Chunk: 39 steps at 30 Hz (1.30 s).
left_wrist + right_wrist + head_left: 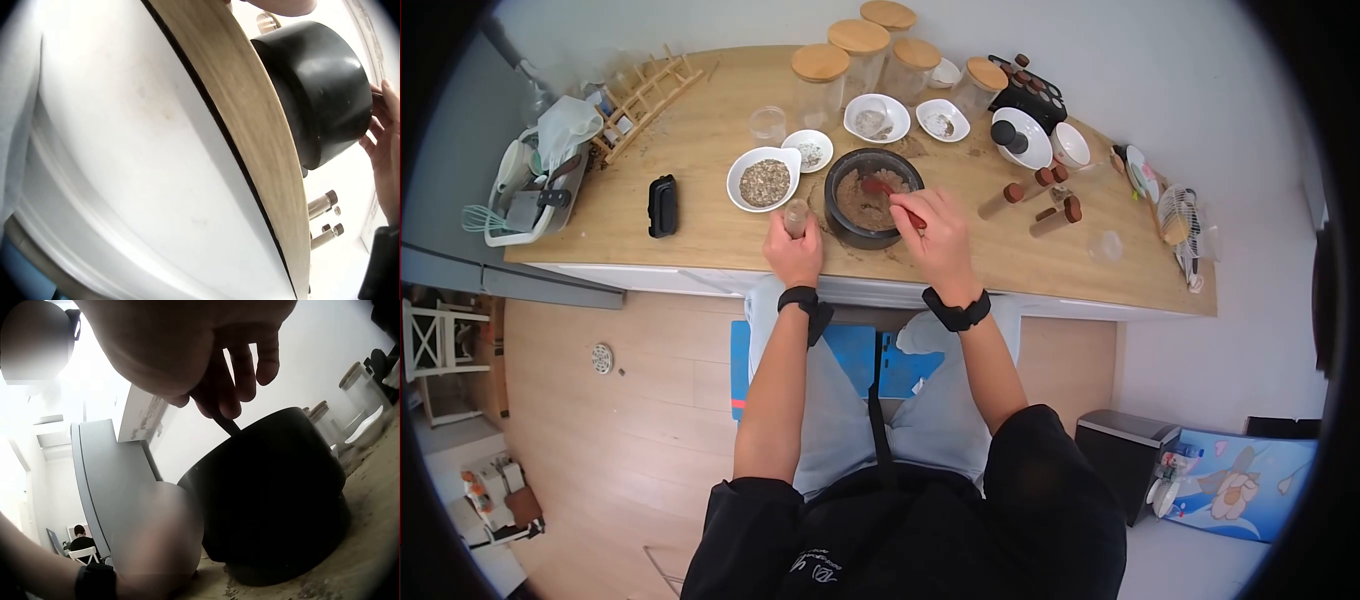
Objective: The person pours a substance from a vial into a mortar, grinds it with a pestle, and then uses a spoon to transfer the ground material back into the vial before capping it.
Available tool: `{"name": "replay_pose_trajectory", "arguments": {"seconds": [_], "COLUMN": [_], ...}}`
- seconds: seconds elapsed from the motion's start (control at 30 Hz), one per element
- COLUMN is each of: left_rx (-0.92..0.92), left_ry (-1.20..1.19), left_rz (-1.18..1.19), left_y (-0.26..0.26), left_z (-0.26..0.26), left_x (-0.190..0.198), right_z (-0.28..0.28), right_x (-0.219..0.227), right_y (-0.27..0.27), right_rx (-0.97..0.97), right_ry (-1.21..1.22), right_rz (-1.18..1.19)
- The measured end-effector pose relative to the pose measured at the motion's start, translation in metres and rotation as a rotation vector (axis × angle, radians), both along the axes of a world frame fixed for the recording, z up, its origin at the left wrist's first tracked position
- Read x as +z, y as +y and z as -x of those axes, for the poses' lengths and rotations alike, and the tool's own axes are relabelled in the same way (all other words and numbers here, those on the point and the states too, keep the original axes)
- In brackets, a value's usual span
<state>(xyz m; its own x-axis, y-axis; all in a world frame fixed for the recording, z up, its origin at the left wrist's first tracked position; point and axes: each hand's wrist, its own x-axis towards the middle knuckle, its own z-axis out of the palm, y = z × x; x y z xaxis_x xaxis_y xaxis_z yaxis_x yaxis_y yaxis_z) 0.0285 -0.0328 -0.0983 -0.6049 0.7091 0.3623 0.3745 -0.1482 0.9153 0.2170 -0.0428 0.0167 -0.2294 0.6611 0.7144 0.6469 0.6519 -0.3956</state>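
Observation:
A black mortar-like bowl (836, 212) holds brown powder (866, 208) near the counter's front edge. My right hand (941, 238) is over its right rim and pinches the handle of a reddish spoon (876, 186), whose head lies in the powder. The right wrist view shows that hand (206, 356) from below, with the handle dipping behind the bowl's rim. To the left of the bowl, my left hand (794, 254) grips a small clear glass tube (796, 212) upright. Only a sliver of the left hand (281, 5) enters the left wrist view.
White dishes with seeds (764, 184) and pale powder (808, 152) stand behind the left hand. Corked tubes (1000, 202) are right of the bowl, and wooden-lidded jars (818, 88) line the back. A black case (662, 206) lies left; a dish rack (540, 220) stands beyond.

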Motion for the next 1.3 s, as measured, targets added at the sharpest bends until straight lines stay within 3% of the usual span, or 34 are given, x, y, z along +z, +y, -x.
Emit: {"name": "replay_pose_trajectory", "arguments": {"seconds": [0.13,0.3,0.43,0.53,0.63,0.7,0.8,0.93,1.03,1.23,1.3], "left_rx": [0.02,0.018,0.01,0.014,0.025,0.032,0.031,0.028,0.029,0.015,0.005], "left_ry": [0.039,0.04,0.018,0.031,0.055,0.072,0.056,0.069,0.083,0.077,0.059], "left_rz": [0.001,0.008,-0.003,-0.011,-0.009,-0.007,-0.01,-0.004,0.008,0.014,0.021], "left_y": [0.0,0.001,0.0,0.001,0.001,0.002,0.002,0.004,0.002,0.003,0.001], "left_z": [0.001,-0.001,-0.001,0.0,0.001,0.001,0.0,0.001,0.0,-0.001,0.0], "left_x": [-0.001,-0.002,0.0,-0.002,-0.005,-0.005,-0.005,-0.009,-0.011,-0.008,-0.004], "right_z": [-0.004,-0.007,-0.003,-0.002,-0.008,-0.016,-0.021,-0.013,-0.009,-0.025,-0.019], "right_x": [0.007,0.01,-0.007,-0.025,-0.022,-0.008,-0.002,0.005,-0.007,-0.001,-0.003], "right_y": [-0.018,-0.014,0.0,0.004,-0.009,-0.015,-0.013,-0.003,0.002,-0.006,0.001], "right_rx": [0.061,-0.008,-0.034,0.041,0.078,0.077,0.096,0.11,0.121,0.108,0.126], "right_ry": [-0.1,0.243,0.291,0.346,0.283,0.204,0.328,0.454,0.407,0.203,0.441], "right_rz": [0.102,0.191,0.205,0.073,0.191,0.421,0.476,0.434,0.321,0.444,0.406]}}
